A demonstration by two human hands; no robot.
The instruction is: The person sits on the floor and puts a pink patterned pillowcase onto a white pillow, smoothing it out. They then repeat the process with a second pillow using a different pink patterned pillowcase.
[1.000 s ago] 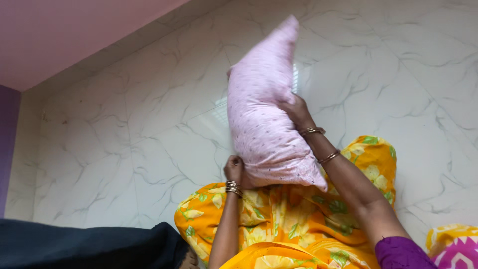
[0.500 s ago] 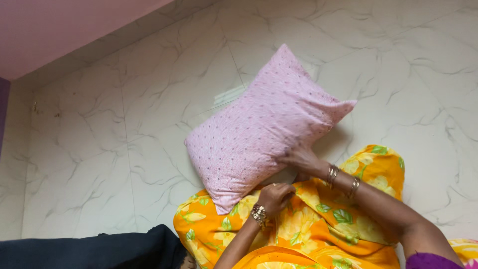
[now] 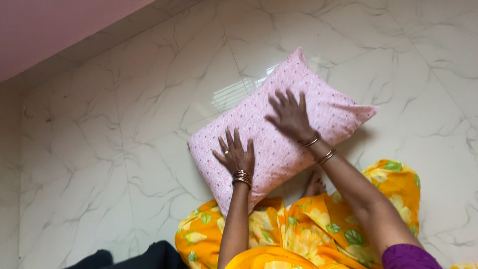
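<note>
A pink dotted pillow (image 3: 259, 119) lies tilted on the white marble floor (image 3: 114, 129), its near corner over my yellow flowered garment (image 3: 303, 231). My left hand (image 3: 235, 155) rests flat on the pillow's lower left part, fingers spread, bangles at the wrist. On the pillow's upper middle my right hand (image 3: 290, 115) presses palm down, fingers apart, also with bangles. Neither hand grips the pillow. A bare foot (image 3: 314, 185) shows just under the pillow's near edge.
A pink wall (image 3: 55, 30) meets the floor at the upper left. Dark cloth (image 3: 144, 256) lies at the bottom edge, left of my garment. Bright light reflects off the tiles behind the pillow.
The pillow was held upright in the air, then tipped sideways and came down onto the floor. Both hands moved from its lower edge to lie flat on top of it.
</note>
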